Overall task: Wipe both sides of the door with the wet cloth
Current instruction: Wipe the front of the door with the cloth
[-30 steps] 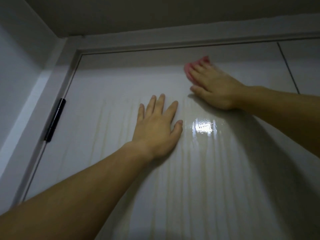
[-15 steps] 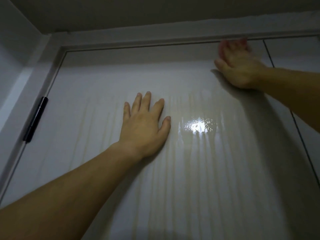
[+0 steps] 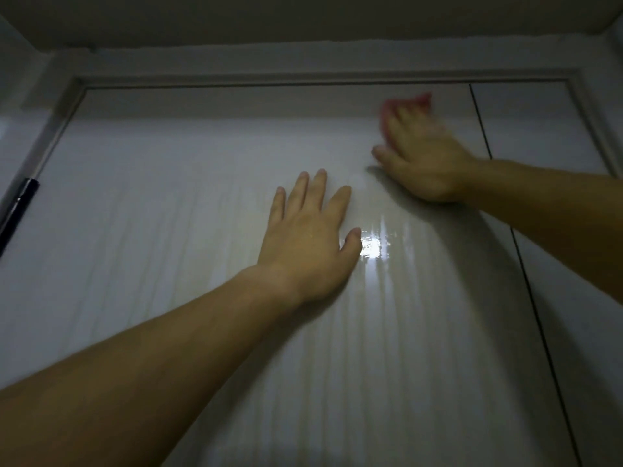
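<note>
The right hand (image 3: 426,160) pressed the pink cloth (image 3: 408,103), fingers straight, against the door (image 3: 151,230) at one o'clock; the left hand (image 3: 308,237) lay at centre, grip apart. On that wet, streaked surface a palm could slip, dropping the unpinched cloth.

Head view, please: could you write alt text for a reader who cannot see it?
A right hand presses a pink cloth against a white door near its top edge. The left hand lies flat on the wet, streaked surface lower down; a black hinge shows at far left.
</note>
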`<state>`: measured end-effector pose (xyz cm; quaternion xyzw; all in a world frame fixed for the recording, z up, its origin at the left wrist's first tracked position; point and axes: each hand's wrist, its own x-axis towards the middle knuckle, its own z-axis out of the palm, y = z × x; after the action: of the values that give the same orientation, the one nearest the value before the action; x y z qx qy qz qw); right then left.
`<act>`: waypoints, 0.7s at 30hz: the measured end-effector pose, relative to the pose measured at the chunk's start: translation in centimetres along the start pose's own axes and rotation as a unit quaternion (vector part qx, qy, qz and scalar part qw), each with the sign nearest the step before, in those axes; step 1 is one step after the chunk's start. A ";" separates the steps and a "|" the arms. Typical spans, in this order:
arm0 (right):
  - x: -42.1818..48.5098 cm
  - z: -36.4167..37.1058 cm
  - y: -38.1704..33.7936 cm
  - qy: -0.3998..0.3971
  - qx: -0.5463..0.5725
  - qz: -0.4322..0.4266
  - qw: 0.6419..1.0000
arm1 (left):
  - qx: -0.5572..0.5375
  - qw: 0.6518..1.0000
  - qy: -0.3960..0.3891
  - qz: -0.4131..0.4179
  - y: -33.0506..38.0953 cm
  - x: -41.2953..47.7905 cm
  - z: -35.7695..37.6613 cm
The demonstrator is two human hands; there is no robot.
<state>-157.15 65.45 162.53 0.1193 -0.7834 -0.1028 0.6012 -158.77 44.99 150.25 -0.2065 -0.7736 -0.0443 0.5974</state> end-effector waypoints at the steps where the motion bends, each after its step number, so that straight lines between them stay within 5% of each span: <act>1: -1.1 0.4 0.0 0.002 -0.003 -0.039 0.999 | 0.001 1.000 -0.001 0.003 0.4 0.2 0.1; 3: -1.3 0.1 2.3 0.000 -0.006 -0.053 0.999 | 0.007 1.000 -0.005 0.003 1.0 0.3 0.3; 7: 0.3 -1.4 8.2 0.022 0.002 0.121 0.992 | 0.007 1.000 -0.005 -0.014 1.9 0.4 0.5; 13: -4.2 0.5 6.6 0.029 -0.017 -0.029 0.999 | 0.003 1.000 0.016 0.002 4.9 0.7 0.8; 18: -1.5 -1.7 11.5 0.021 -0.006 0.144 0.989 | -0.009 1.000 0.002 0.029 7.2 0.9 1.5; 21: -3.1 -0.6 10.0 0.031 -0.007 0.108 0.994 | 0.004 0.999 -0.014 0.030 7.7 1.1 1.9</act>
<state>-156.39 75.96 162.90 0.0326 -0.7721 -0.0392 0.6335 -157.83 52.90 149.39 -0.2280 -0.7753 -0.0209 0.5886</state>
